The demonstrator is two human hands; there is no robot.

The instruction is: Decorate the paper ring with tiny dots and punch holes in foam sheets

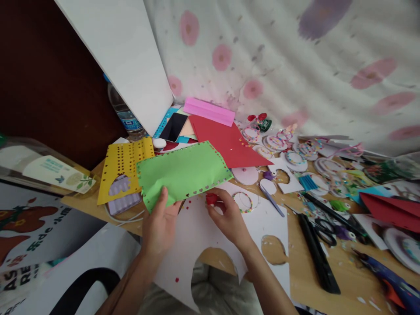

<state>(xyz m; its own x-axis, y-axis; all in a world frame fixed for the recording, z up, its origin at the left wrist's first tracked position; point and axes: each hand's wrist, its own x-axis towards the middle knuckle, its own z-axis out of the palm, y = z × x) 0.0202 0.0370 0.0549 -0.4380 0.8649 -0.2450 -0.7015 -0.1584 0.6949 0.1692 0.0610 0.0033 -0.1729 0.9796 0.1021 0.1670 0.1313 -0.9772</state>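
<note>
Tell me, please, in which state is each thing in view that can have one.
Green paper: held in the left hand, edges punched with holes
Small red item: held in the right hand
Yellow paper: punched in rows, larger opening cut out
White sheet: large rounded openings cut out
Phone: screen dark
Scissors: cannot tell whether open or closed

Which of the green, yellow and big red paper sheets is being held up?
The green sheet, with small holes along its edges: the left hand grips it. The yellow sheet and the large red sheet are not held.
</note>
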